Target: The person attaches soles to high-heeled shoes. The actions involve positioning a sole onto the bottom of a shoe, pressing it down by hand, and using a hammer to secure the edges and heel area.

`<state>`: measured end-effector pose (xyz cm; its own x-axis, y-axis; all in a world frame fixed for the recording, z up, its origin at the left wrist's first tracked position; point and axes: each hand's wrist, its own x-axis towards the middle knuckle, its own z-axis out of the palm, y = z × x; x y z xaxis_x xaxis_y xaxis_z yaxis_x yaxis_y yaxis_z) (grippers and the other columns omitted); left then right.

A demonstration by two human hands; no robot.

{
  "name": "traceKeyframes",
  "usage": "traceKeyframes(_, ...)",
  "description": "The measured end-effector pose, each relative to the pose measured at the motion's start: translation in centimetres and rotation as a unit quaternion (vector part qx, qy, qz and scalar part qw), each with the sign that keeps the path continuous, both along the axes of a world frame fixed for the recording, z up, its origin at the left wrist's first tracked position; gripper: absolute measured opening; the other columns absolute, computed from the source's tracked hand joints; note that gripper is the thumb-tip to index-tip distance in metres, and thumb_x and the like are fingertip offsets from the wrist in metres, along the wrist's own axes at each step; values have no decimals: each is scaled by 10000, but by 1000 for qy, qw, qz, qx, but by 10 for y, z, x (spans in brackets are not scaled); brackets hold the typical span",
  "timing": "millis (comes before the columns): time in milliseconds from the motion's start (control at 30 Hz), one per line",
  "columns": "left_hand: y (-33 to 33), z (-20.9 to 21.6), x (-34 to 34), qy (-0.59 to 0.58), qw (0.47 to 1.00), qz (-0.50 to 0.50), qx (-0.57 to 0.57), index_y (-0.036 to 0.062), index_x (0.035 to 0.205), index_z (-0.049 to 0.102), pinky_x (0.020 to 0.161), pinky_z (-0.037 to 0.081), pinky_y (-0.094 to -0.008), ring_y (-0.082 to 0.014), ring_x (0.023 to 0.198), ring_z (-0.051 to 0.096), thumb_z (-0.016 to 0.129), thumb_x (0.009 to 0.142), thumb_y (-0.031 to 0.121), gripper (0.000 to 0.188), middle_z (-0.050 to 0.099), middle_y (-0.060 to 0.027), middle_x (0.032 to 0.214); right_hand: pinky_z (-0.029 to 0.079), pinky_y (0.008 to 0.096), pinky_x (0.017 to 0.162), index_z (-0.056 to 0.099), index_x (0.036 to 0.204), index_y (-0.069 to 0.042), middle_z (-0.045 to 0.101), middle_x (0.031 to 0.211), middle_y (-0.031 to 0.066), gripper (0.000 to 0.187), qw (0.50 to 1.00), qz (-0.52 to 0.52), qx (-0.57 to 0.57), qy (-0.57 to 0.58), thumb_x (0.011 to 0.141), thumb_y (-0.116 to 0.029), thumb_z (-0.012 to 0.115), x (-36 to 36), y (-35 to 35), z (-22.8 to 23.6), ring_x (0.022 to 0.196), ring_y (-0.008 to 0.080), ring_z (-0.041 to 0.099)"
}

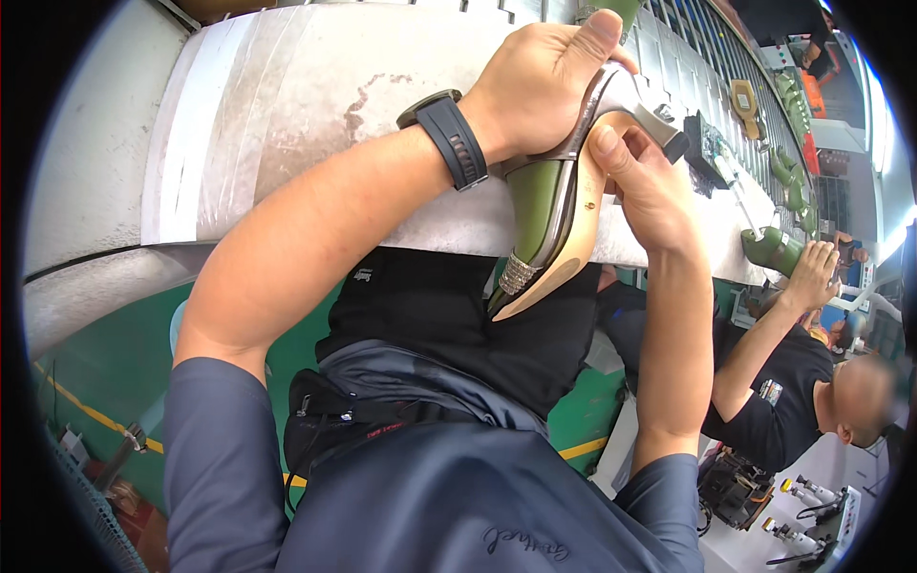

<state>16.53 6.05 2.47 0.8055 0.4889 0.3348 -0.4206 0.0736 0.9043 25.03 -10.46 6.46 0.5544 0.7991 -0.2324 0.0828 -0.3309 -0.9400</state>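
A pointed heeled shoe (581,220) with a green shoe last (537,205) inside hangs over the bench's near edge, toe toward my body. It is tilted so that its tan sole faces right. A glittering band crosses the toe, and the shiny heel (659,122) has a dark tip. My left hand (540,91) is closed around the back of the shoe, its thumb up and its fingers partly hidden. On the sole side, my right hand (657,191) grips the shoe near the heel, thumb against the arch.
A pale, stained bench (315,124) stretches across in front of me. Beyond it runs a roller conveyor (712,48) carrying a tan sole-shaped piece (744,103) and several green lasts. To the right, a co-worker's hand (814,275) holds another green last (774,250), with a brush-like tool against it.
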Motion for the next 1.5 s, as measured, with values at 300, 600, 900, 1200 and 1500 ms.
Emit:
traceKeyframes(300,-5,4,2,24,993,85,81,41,979,792,628,477,-353,-172,588,568,419,1060,677,741,510,-50,558,583,289,758,622,1227,48,720,1058,101,398,991,-78,111,-18,959,-199,782,-34,9,-3,877,150,702)
traceKeyframes(600,-8,2,3,7,989,94,110,36,951,789,688,538,-344,-226,638,665,406,1075,648,733,629,-101,602,555,267,736,679,1215,51,742,953,68,421,991,-111,50,-52,991,-299,737,-36,10,3,807,103,686)
traceKeyframes(900,-7,9,-2,14,999,-28,40,-42,1070,723,678,514,-273,-85,749,617,469,1124,463,567,706,-29,813,529,351,1004,318,1582,61,685,1248,178,863,997,-24,70,33,886,-170,774,-65,-31,14,1121,199,670)
traceKeyframes(1200,-8,4,-2,23,999,-26,29,-32,1100,729,646,501,-252,-67,731,601,457,1132,445,551,691,-12,794,585,335,869,362,1535,73,719,1147,188,841,991,-66,108,31,877,-173,824,-61,-21,2,982,184,716)
traceKeyframes(1500,29,8,-22,31,974,-55,219,40,1339,613,905,520,-267,-123,1049,618,764,972,379,522,657,-62,1154,599,308,825,608,1326,88,757,1080,171,687,995,-71,68,5,873,-356,871,-37,-1,0,906,177,740)
